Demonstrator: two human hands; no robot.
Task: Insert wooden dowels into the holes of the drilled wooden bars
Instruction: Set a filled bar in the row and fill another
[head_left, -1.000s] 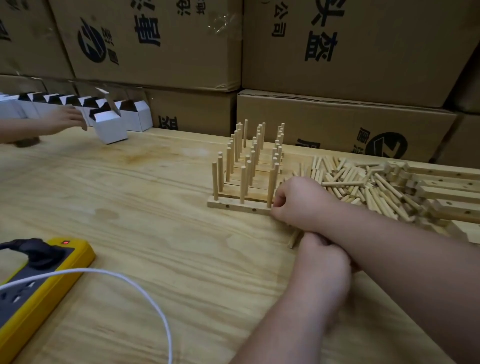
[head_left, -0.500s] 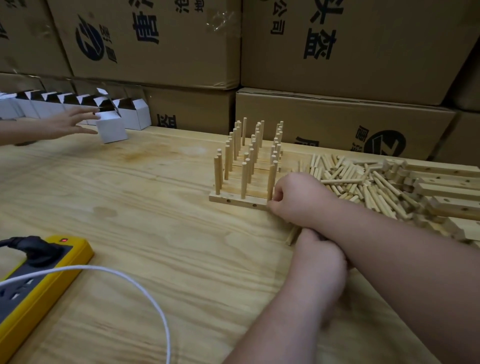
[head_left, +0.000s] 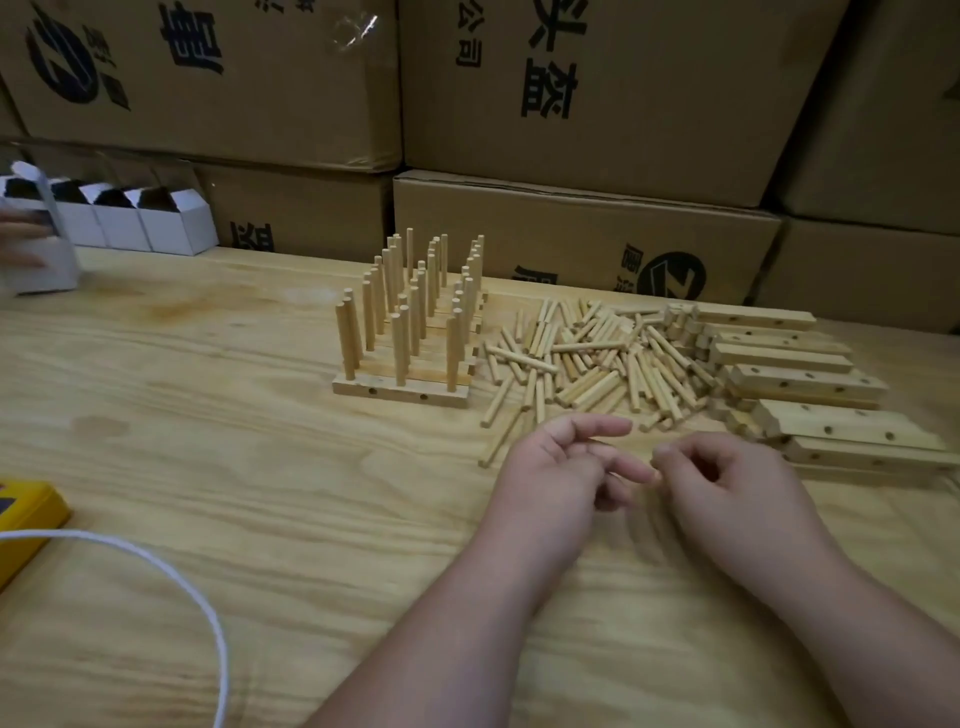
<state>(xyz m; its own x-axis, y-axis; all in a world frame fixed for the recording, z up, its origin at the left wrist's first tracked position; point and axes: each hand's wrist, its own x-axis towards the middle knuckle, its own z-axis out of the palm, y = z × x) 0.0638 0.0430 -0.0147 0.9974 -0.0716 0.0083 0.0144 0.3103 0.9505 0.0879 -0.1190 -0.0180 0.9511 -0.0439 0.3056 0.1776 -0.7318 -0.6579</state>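
Several drilled bars lie side by side with upright dowels in their holes; the front bar (head_left: 400, 391) carries three. To the right lies a loose dowel pile (head_left: 587, 358), and past it a stack of drilled bars (head_left: 805, 384) without dowels. My left hand (head_left: 556, 467) hovers over the table just in front of the pile, fingers relaxed and spread, holding nothing. My right hand (head_left: 727, 483) is beside it with loosely curled fingers, its fingertips almost meeting the left fingertips. No dowel shows in either hand.
A yellow power strip (head_left: 26, 519) and a white cable (head_left: 171, 571) lie at the near left. White cartons (head_left: 130, 223) line the far left, where another person's blurred hand (head_left: 15, 244) holds one. Cardboard boxes (head_left: 571, 234) wall off the back.
Both my hands have drawn back from the front bar's right end and uncrossed, now side by side in front of the pile. The other person's hand has moved left with a carton.
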